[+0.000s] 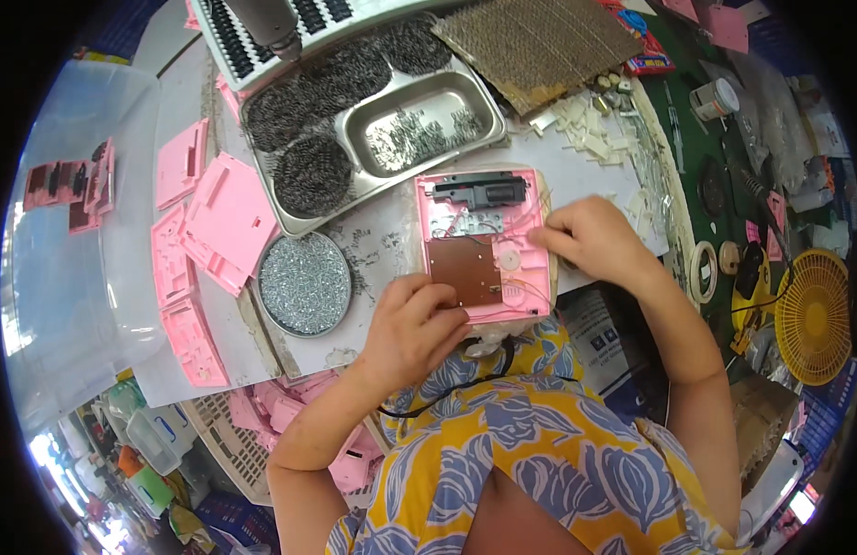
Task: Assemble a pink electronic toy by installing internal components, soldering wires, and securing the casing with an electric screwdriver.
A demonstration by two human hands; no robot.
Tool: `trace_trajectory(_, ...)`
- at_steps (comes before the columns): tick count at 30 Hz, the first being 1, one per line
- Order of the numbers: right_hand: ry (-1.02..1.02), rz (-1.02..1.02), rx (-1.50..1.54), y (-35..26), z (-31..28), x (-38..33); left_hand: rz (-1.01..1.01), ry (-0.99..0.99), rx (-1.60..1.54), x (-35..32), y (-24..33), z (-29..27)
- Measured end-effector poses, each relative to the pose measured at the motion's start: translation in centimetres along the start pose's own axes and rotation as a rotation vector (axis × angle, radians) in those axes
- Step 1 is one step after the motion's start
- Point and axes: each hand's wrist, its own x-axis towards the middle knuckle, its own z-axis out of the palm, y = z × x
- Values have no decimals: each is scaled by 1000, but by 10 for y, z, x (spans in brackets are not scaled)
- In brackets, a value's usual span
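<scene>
In front of me lies a pink plastic casing (537, 294), open side up, with a brown circuit board (463, 268), a black mechanism (484, 191) along its far end and thin wires inside. My left hand (413, 324) is closed at the casing's near left edge, its bent fingers holding the rim beside the board. At the right edge my right hand (590, 239) is closed in a pinch over the casing's side, near the thin wires. What sits between those fingertips is too small to make out.
Left of the casing stands a round dish (305, 283) of small metal parts. Beyond it is a metal tray (294, 217) with dark springs and a smaller steel tray (491, 102). Pink panels (227, 217) lie at left, corrugated cardboard (539, 46) and white pieces (590, 129) at far right.
</scene>
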Motion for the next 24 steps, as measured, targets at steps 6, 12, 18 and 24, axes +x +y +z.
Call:
trace_trajectory(6,27,-180,-137,-12,-7,43,-83,36,15,-10,15,10)
trace_trajectory(12,183,-259,-90,-19,12,44,-124,6,-35,-17,-3,0)
trace_trajectory(18,227,-284,27,-21,24,48,-75,-23,-37,-15,-24,-19)
trace_trajectory(24,87,-136,177,-25,14,7,-150,-57,-37,-4,-13,-25)
